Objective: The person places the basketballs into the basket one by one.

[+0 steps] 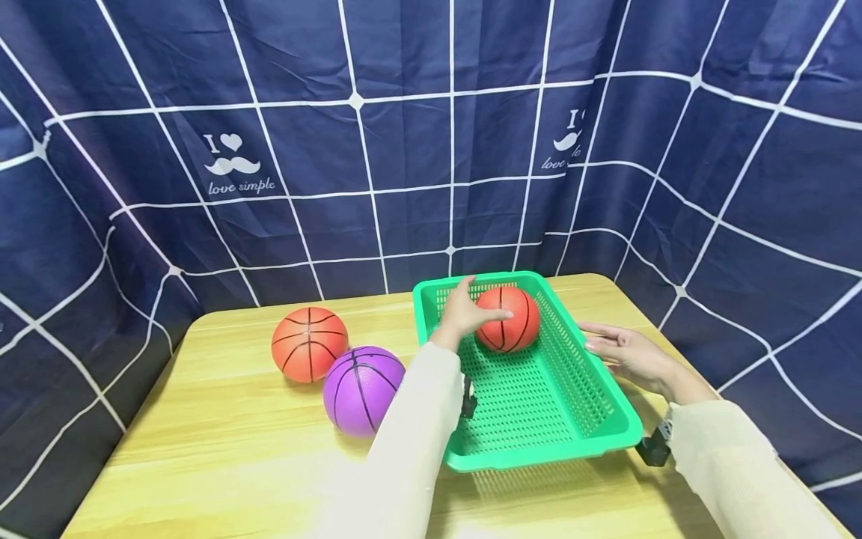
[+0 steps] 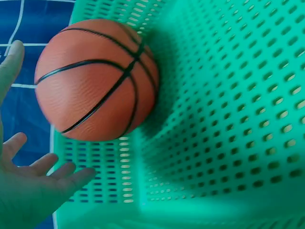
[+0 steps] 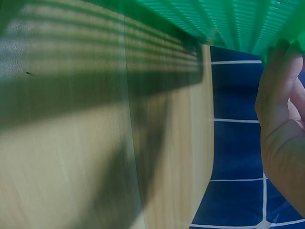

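My left hand [image 1: 465, 311] reaches into a green perforated plastic basket [image 1: 532, 453], thumb and fingers spread beside an orange mini basketball [image 1: 515, 326]. In the left wrist view a gap shows between the fingers [image 2: 43, 164] and the ball [image 2: 95, 81], which rests at the basket's far end. My right hand [image 1: 633, 355] grips the basket's right rim, its thumb and fingers at the edge. From the right wrist, the hand [image 3: 281, 105] is up against the basket's outer wall [image 3: 228, 24].
Left of the basket, a second orange ball [image 1: 310, 344] and a purple ball [image 1: 364, 393] sit close together on the wooden table [image 1: 222, 419]. A dark blue curtain [image 1: 404, 150] with white lines surrounds the table's back and sides.
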